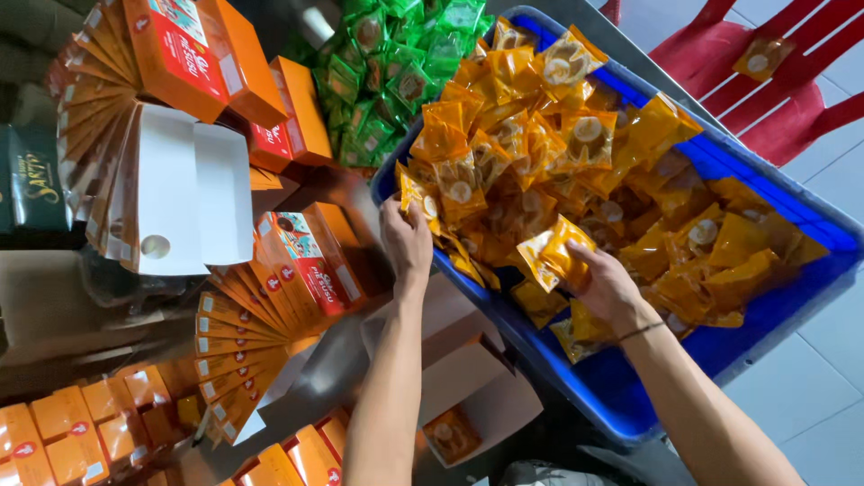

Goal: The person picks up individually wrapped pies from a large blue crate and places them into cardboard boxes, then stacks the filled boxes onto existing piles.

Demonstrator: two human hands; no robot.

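Observation:
My left hand [407, 241] grips an orange snack packet [416, 200] at the near rim of a blue tub [792, 297] heaped with the same orange packets [576, 153]. Inside the tub, my right hand [605, 286] holds another orange packet [556, 252] just above the heap. Below my arms an open white-lined carton [468, 378] lies flat with one orange packet [450, 434] in it.
Green packets [391, 67] are piled at the back. Stacks of flat and folded orange cartons [261, 297] cover the left side. Closed orange boxes [72, 432] sit at the lower left. A red plastic chair [765, 81] with one packet stands at the upper right.

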